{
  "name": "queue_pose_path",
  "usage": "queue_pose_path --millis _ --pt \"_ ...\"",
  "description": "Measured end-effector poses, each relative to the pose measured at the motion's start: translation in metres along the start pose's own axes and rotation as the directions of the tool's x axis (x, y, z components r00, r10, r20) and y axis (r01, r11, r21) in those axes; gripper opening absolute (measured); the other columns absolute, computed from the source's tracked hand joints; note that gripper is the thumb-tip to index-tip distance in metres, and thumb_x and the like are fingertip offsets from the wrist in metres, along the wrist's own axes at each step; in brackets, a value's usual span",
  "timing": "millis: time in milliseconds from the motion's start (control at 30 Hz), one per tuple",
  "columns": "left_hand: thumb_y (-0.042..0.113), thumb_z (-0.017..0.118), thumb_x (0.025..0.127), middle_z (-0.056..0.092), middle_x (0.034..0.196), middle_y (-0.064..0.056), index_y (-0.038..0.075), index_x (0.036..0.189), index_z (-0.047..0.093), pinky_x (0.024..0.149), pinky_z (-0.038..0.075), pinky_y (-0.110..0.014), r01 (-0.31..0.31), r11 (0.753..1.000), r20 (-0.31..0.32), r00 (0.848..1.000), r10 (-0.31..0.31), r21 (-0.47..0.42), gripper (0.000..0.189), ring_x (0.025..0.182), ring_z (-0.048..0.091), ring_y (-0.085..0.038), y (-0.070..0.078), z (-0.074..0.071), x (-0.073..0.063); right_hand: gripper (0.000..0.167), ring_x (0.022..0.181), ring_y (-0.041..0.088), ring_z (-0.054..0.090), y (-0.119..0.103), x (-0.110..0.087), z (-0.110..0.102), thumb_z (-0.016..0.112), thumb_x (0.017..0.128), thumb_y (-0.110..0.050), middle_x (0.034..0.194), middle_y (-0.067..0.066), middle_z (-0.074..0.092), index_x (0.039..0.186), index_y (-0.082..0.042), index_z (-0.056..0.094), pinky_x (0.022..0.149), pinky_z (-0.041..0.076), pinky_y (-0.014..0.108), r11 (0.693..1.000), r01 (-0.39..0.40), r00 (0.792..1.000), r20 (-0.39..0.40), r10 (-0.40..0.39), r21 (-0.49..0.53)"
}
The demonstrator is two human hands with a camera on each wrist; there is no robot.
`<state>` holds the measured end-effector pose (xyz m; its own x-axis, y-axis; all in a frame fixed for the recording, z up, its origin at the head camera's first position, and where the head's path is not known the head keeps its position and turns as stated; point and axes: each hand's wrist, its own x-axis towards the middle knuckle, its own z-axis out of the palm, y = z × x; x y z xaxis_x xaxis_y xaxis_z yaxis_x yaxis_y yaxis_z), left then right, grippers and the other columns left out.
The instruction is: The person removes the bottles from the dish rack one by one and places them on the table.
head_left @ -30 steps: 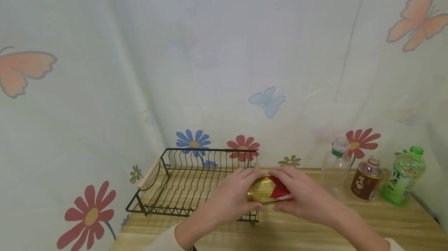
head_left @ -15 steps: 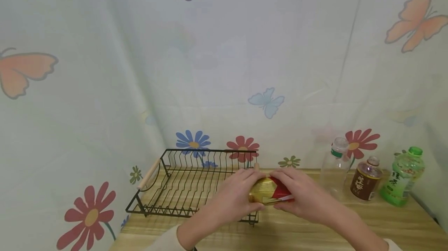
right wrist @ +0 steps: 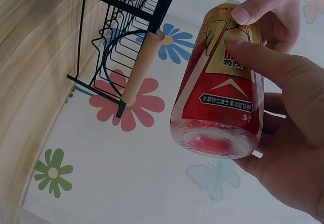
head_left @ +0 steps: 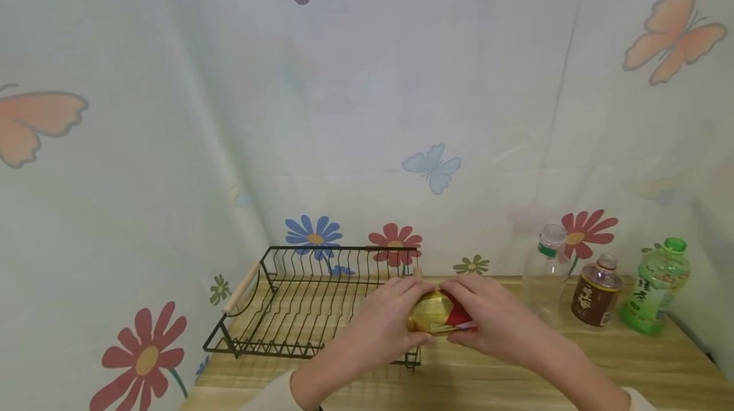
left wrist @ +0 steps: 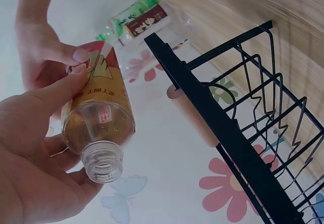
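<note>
Both hands hold one plastic drink bottle point(head_left: 432, 314) with a gold and red label, lying sideways over the table. My left hand point(head_left: 381, 315) grips its neck end, thumb on the label. Around the base end curls my right hand point(head_left: 501, 322), its thumb also on the label. The left wrist view shows the uncapped, threaded bottle mouth point(left wrist: 103, 163) beside the left fingers. In the right wrist view the clear bottle base point(right wrist: 215, 139) is wet with droplets. Just left of the hands stands a black wire dish rack point(head_left: 309, 309), partly hidden by the left hand and forearm.
At the right of the wood-grain table point(head_left: 476, 379) stand a clear bottle point(head_left: 545, 277), a brown-labelled bottle point(head_left: 596, 296) and a green bottle point(head_left: 656, 290), all uncapped. A curtain point(head_left: 355, 111) with flowers and butterflies hangs behind. The rack has wooden handles point(head_left: 241, 288).
The head view has shifted slightly, so the rack and standing bottles appear a little further left. Both hands keep their hold on the bottle.
</note>
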<state>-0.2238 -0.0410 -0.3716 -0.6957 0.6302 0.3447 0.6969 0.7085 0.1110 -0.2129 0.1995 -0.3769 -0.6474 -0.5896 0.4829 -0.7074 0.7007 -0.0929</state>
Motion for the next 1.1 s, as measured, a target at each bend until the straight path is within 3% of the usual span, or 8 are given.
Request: queue_pose_path --millis 233,400,567,667,867,1000,1100 --pt "0.047 0.090 0.084 0.057 0.153 -0.002 0.020 0.152 0.054 0.104 0.055 -0.038 0.002 1.000 0.015 1.000 -0.002 0.000 0.082 0.136 0.056 -0.021 -0.005 -0.003 0.002 0.074 0.111 0.025 0.066 0.010 0.004 -0.001 0.096 0.078 -0.036 0.129 0.005 0.067 0.138 -0.008 0.064 0.090 0.060 0.045 0.999 -0.018 0.999 0.030 0.017 0.027" --pt "0.051 0.086 0.087 0.058 0.147 0.001 0.018 0.152 0.053 0.107 0.053 -0.039 0.004 1.000 -0.028 1.000 -0.004 -0.008 0.080 0.132 0.059 -0.020 -0.011 -0.016 -0.002 0.072 0.112 0.029 0.067 0.024 0.002 -0.003 0.097 0.079 -0.028 0.132 0.010 0.065 0.139 -0.005 0.063 0.085 0.062 0.042 0.997 -0.060 0.998 0.004 0.060 0.047" --pt "0.051 0.085 0.087 0.054 0.151 0.000 0.017 0.156 0.050 0.111 0.050 -0.040 0.043 0.998 -0.075 0.996 -0.046 -0.042 0.084 0.137 0.055 -0.021 -0.022 -0.031 -0.008 0.072 0.106 0.023 0.064 0.045 0.001 -0.003 0.095 0.081 -0.019 0.130 0.009 0.062 0.141 -0.001 0.060 0.081 0.062 0.037 0.985 -0.124 0.991 -0.033 0.129 0.123" --pt "0.052 0.083 0.088 0.051 0.156 0.000 0.019 0.158 0.048 0.113 0.048 -0.043 0.087 0.990 -0.076 0.993 -0.096 -0.114 0.085 0.142 0.052 -0.024 -0.032 -0.036 -0.013 0.073 0.105 0.021 0.063 0.058 0.001 0.001 0.095 0.080 -0.016 0.128 0.009 0.060 0.141 0.000 0.059 0.083 0.062 0.038 0.978 -0.141 0.986 -0.066 0.153 0.156" --pt "0.057 0.081 0.087 0.052 0.158 0.000 0.018 0.157 0.050 0.115 0.045 -0.052 0.182 0.936 0.014 0.982 -0.187 -0.302 0.086 0.143 0.051 -0.027 -0.056 -0.030 -0.030 0.072 0.105 0.022 0.064 0.079 -0.003 0.015 0.093 0.083 -0.013 0.127 0.008 0.058 0.145 -0.004 0.056 0.083 0.062 0.036 0.944 -0.180 0.973 -0.091 0.212 0.277" --pt "0.062 0.081 0.085 0.058 0.151 0.006 0.020 0.154 0.053 0.111 0.049 -0.048 0.214 0.914 0.143 0.974 -0.174 -0.343 0.085 0.137 0.055 -0.020 -0.073 -0.020 -0.043 0.070 0.108 0.026 0.063 0.091 -0.007 0.025 0.091 0.086 -0.015 0.129 0.010 0.057 0.146 -0.006 0.054 0.086 0.062 0.039 0.897 -0.212 0.960 -0.089 0.266 0.388" --pt "0.065 0.080 0.085 0.059 0.148 0.011 0.024 0.152 0.055 0.109 0.051 -0.046 0.233 0.906 0.237 0.959 -0.154 -0.354 0.083 0.135 0.056 -0.017 -0.083 -0.012 -0.053 0.069 0.115 0.036 0.064 0.098 -0.010 0.032 0.089 0.089 -0.016 0.133 0.016 0.058 0.146 -0.003 0.052 0.092 0.060 0.050 0.857 -0.220 0.950 -0.097 0.296 0.466"
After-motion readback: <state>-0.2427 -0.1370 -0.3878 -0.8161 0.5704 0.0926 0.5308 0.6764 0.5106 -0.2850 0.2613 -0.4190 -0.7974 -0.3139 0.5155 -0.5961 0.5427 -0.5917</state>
